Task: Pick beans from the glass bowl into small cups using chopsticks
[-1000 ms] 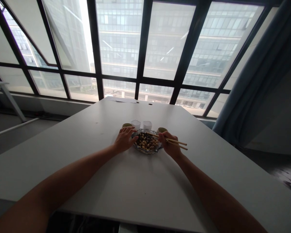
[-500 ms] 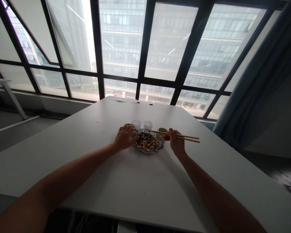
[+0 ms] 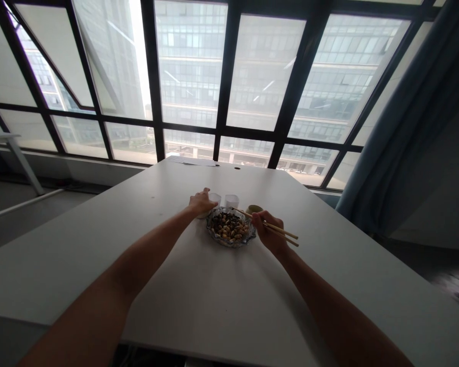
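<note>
Room: I see a dark-framed window wall [image 3: 265, 76] across the top of the frame, blue-grey cloth curtain [image 3: 390, 122] upper right.
Table: smooth white top [image 3: 222, 295], running from frame bottom up toward the windows; paper sheet [image 3: 191, 161] at its far edge.
Bowl: clear glass, wavy rim [image 3: 233, 245], just below frame centre. Holds a mix of dark seeds [image 3: 228, 219] and pale tan, rounded nuts [image 3: 233, 235].
Clear cups: left one [image 3: 215, 198] and right one [image 3: 231, 200], translucent, just above the bowl in frame. Can't make out contents.
Green cups: right one [image 3: 254, 208] sits behind the right hand; left one is mostly covered, only a pale sliver [image 3: 202, 216] under the left hand. Contents unreadable from here.
Left hand: [image 3: 202, 203] off the bowl rim, where I had it half a second ago; now up by the left cups, thumb and index spread apart. Can't tell if it grips anything.
Right hand: [image 3: 270, 230] fingers closed around the chopsticks; now nearer the bowl than half a second ago.
Chopsticks: [image 3: 286, 235] slim, light wood-toned, slanting more steeply than before, tips at the bowl's far rim. Can't tell if they pinch anything.
</note>
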Demonstrator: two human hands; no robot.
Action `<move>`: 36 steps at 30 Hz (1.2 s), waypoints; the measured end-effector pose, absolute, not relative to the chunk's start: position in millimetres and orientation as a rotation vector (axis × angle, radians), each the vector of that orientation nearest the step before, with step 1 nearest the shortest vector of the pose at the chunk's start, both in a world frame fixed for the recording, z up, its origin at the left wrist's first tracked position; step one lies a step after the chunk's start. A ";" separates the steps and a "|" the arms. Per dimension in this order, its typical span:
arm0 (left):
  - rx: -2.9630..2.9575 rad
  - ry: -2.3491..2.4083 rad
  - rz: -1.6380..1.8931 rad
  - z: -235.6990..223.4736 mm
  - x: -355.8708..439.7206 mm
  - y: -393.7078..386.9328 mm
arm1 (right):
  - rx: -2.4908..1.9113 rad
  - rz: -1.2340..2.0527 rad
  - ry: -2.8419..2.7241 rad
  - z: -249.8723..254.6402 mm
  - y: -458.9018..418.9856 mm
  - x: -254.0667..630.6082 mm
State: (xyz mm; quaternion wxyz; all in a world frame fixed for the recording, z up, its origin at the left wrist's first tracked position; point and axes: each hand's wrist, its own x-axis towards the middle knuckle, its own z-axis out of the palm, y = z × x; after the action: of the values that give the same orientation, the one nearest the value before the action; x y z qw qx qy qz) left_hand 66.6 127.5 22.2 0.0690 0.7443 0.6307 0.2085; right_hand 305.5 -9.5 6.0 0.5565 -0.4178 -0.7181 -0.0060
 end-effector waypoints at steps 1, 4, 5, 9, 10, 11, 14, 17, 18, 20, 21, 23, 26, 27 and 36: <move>2.230 1.897 0.635 22.3 67.1 130.5 | -0.986 -0.006 -1.673 5.9 -8.6 306.1; 2.262 1.840 0.814 21.1 67.2 134.4 | -0.984 -0.023 -1.602 5.1 -6.2 309.3; 2.299 1.795 0.923 20.8 67.3 133.5 | -0.980 -0.044 -1.579 5.2 -6.2 310.1; 2.606 1.455 1.314 21.5 69.6 118.2 | -0.944 -0.148 -1.535 8.6 -12.2 308.0; 2.689 1.350 1.345 21.7 70.7 112.1 | -0.937 -0.163 -1.536 10.1 -14.6 306.3; 2.757 1.253 1.351 21.7 72.0 105.7 | -0.928 -0.174 -1.537 11.6 -17.0 304.4; 2.839 1.080 1.329 20.3 76.4 87.6 | -0.888 -0.199 -1.586 15.9 -21.1 300.3; 2.793 1.081 1.373 18.1 80.7 75.0 | -0.833 -0.253 -1.759 18.9 -19.3 300.1; 2.778 1.081 1.396 17.8 82.0 72.2 | -0.817 -0.277 -1.824 19.8 -18.0 300.5; 2.775 1.041 1.426 17.9 84.2 68.2 | -0.793 -0.318 -1.908 21.5 -16.2 300.9; 2.780 1.016 1.433 18.3 85.0 67.0 | -0.791 -0.331 -1.920 22.2 -16.0 300.6; 2.789 0.990 1.436 19.5 86.0 66.1 | -0.817 -0.341 -1.907 23.4 -17.3 299.3; 2.782 1.007 1.444 21.3 85.3 69.7 | -0.866 -0.334 -1.870 25.3 -22.8 296.5; 2.782 1.000 1.455 21.6 84.1 72.3 | -0.866 -0.331 -1.847 26.2 -25.1 295.8; 2.789 0.975 1.489 15.2 63.0 108.1 | -0.889 -0.211 -1.539 29.7 -30.3 299.0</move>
State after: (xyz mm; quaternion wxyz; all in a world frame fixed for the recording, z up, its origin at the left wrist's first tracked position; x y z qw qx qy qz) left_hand 63.0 108.1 15.2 -0.0834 0.8400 0.2936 0.4486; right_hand 299.0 -30.3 29.7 0.6256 -0.3877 -0.6707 -0.0919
